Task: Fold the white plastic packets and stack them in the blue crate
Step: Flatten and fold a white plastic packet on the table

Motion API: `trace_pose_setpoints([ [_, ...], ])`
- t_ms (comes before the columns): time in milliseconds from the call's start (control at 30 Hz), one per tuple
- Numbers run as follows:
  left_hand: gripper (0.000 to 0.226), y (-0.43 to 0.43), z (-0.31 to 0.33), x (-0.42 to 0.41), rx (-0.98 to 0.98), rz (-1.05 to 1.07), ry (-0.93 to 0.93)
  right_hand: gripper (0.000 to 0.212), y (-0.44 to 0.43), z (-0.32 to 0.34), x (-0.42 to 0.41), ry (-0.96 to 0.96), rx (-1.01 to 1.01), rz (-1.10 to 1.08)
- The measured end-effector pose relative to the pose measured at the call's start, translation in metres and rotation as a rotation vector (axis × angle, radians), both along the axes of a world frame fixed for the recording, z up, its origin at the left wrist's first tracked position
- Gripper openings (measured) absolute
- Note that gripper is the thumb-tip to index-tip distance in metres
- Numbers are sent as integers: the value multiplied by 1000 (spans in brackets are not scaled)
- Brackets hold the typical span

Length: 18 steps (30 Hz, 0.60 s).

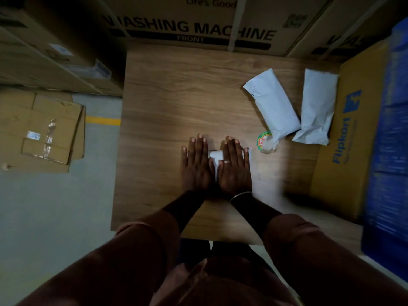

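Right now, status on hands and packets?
Left hand and right hand pressing flat on small white plastic packet. Two white packets waiting. Blue crate right, unobstructed.

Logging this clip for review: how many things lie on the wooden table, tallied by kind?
White plastic packets: 3, two lying free and one pressed flat under both hands
Round green and red sticker or lid: 1
Flipkart cardboard box: 1
Total: 5

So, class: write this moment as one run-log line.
left hand: flat on packet | right hand: flat on packet | packet under hands: pressed on table | two packets waiting | blue crate: right
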<state>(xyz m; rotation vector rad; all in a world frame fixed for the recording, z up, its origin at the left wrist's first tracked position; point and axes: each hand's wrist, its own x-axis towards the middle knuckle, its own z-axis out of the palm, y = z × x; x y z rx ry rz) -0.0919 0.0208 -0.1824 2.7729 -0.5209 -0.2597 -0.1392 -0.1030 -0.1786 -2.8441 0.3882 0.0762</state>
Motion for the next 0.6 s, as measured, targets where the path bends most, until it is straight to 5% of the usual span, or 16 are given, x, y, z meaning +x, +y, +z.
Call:
trace_pose_setpoints([
  [600,59,-3,-8,0,-94,-15,-52,59,-1,-14,1,-26,10,36],
])
